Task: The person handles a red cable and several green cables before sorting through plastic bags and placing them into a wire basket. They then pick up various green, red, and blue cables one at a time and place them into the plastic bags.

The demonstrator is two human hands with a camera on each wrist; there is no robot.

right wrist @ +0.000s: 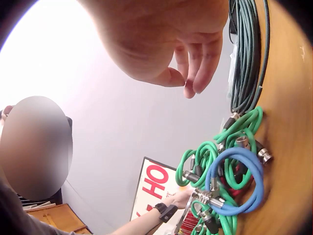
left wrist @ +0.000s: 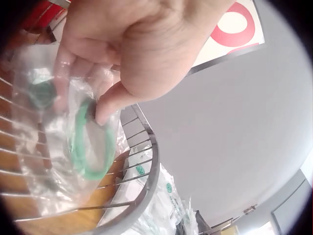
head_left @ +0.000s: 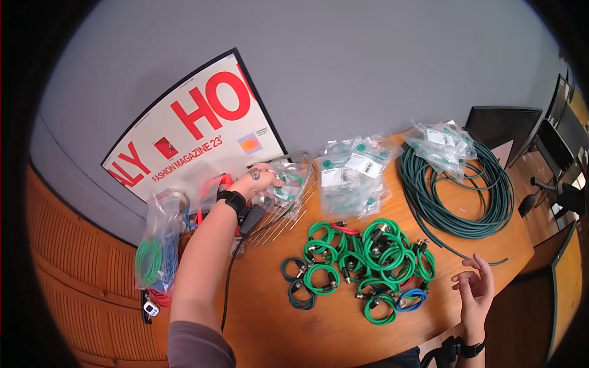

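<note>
My left hand (head_left: pixel 261 178) reaches over a wire rack (left wrist: pixel 154 161) at the back of the table. In the left wrist view its thumb and fingers pinch a clear plastic bag (left wrist: pixel 36 147) with a coiled green cable (left wrist: pixel 92 175) showing inside. Part of the bag is behind the fingers. My right hand (head_left: pixel 477 294) hovers near the table's right front, fingers loosely bent and holding nothing. To its left lies a pile of coiled green cables (head_left: pixel 381 321) with metal-ended connectors. A blue coil (head_left: pixel 419 305) sits at the pile's near edge.
Flat plastic bags with labels (head_left: pixel 333 178) lie behind the pile. A large dark green cable coil (head_left: pixel 498 211) fills the back right, with more bags (head_left: pixel 440 138) on top. Bagged cables (head_left: pixel 147 264) stand at the left edge. A framed poster (head_left: pixel 202 144) leans on the wall.
</note>
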